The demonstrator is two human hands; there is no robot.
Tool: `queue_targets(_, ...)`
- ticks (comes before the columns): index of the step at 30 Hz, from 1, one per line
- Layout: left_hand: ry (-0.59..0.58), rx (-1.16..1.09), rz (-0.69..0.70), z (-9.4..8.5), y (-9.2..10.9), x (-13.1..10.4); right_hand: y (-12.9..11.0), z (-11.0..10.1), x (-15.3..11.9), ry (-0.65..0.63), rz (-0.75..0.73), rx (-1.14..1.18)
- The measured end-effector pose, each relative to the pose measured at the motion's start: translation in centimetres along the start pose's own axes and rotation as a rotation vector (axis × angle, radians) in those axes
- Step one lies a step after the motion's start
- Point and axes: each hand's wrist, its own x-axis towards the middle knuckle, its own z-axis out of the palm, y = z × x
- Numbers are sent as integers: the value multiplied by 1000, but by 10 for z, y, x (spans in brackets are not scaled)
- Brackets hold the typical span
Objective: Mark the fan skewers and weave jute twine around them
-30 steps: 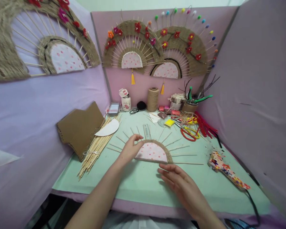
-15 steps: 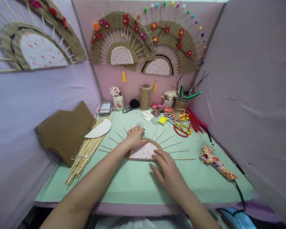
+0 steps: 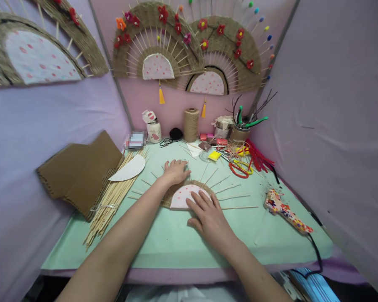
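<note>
A half-round piece with a pink dotted centre (image 3: 180,197), a twine border and thin sticks fanning outward lies on the green tabletop (image 3: 164,251). My left hand (image 3: 175,171) rests at its upper left edge, over some of the sticks, fingers spread. My right hand (image 3: 208,212) lies across the right part of the dotted centre, its fingers apart and the thumb near the straight lower edge. Neither hand grips anything. The hands hide part of the border and some sticks.
Left are brown cardboard (image 3: 82,167), a stick bundle (image 3: 105,214) and a white half-disc (image 3: 129,168). Behind stand a twine spool (image 3: 191,126) and jar (image 3: 153,131). Right are red scissors (image 3: 238,170) and a floral-patterned glue gun (image 3: 286,214) with a black cord. Finished fans (image 3: 157,37) hang behind.
My right hand has moved left, further over the dotted centre. My left hand has shifted slightly up and left, uncovering more of the border. The view has shifted a little.
</note>
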Motion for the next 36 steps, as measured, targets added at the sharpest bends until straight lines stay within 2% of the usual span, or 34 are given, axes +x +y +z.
queue_targets(5, 29, 25, -39, 1, 0, -4, 1, 1, -6, -6, 10, 24)
queue_targets(11, -42, 66, -96, -2, 5, -1, 2, 5, -16, 43, -20, 33)
queue_targets(15, -22, 91, -156, -4, 10, 5, 2, 5, -18, 48, -16, 40)
queue_targets(25, 29, -33, -311, -4, 18, 15, 1, 5, -18, 80, -24, 17)
queue_targets(31, 69, -171, -336, -3, 12, 16, 1, 5, -18, 79, -16, 24)
queue_targets(36, 66, -91, -327, -3, 15, 12, -1, 3, -17, 67, -11, 30)
